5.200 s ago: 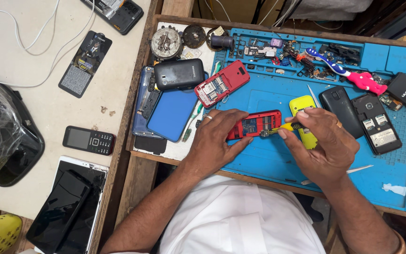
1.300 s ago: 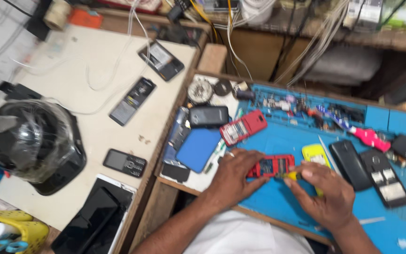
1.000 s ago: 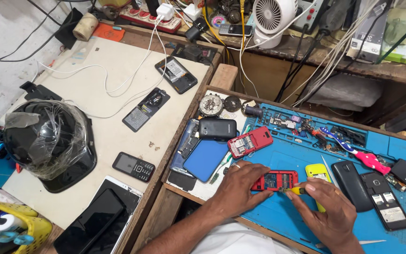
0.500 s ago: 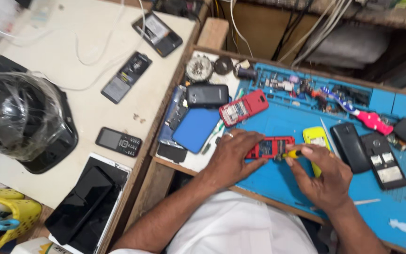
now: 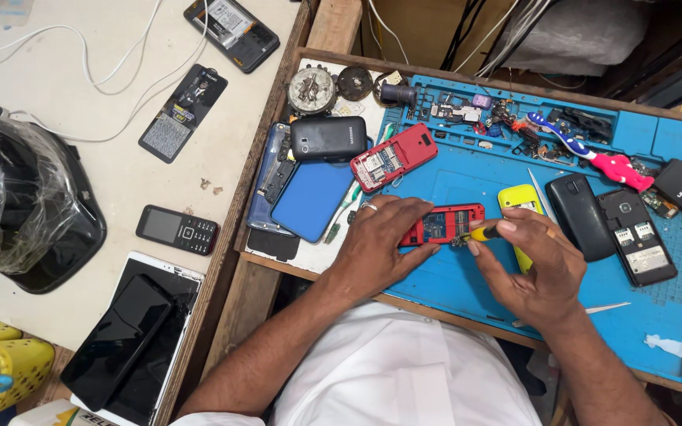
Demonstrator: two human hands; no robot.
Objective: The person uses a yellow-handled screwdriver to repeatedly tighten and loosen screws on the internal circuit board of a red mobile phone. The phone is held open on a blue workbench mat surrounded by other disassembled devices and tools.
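Left hand: the left hand (image 5: 376, 241) lies palm down on the blue work mat (image 5: 672, 308), fingers pressed together over the left end of the open red phone (image 5: 444, 223), pinning it flat.
Right hand: the right hand (image 5: 532, 264) pinches a small yellow-handled screwdriver (image 5: 479, 233) between thumb and first fingers; the other fingers are curled in.
Tool tip: it points to the left and touches the right end of the open red phone (the exact screw is too small to tell).
Key relation: the phone lies between the two hands, its long axis running left to right and a little tilted up toward the right; the left hand covers one end, the right hand is just beside the other end, so the screwdriver lies almost along this axis.
Which hand is nearer: both touch the phone, the left directly, the right only through the tool.
Just beside: a yellow phone shell (image 5: 521, 201) lies partly under the right hand's fingers.
Farther right: a black phone (image 5: 579, 216) and an opened dark phone (image 5: 639, 237), side by side.
Farther back: a second red phone (image 5: 394, 156), back open, lying diagonal, and a toothbrush (image 5: 590, 154) near the mat's trays.
Left of the mat: a blue flat cover (image 5: 312, 200) and a black phone body (image 5: 328, 138).
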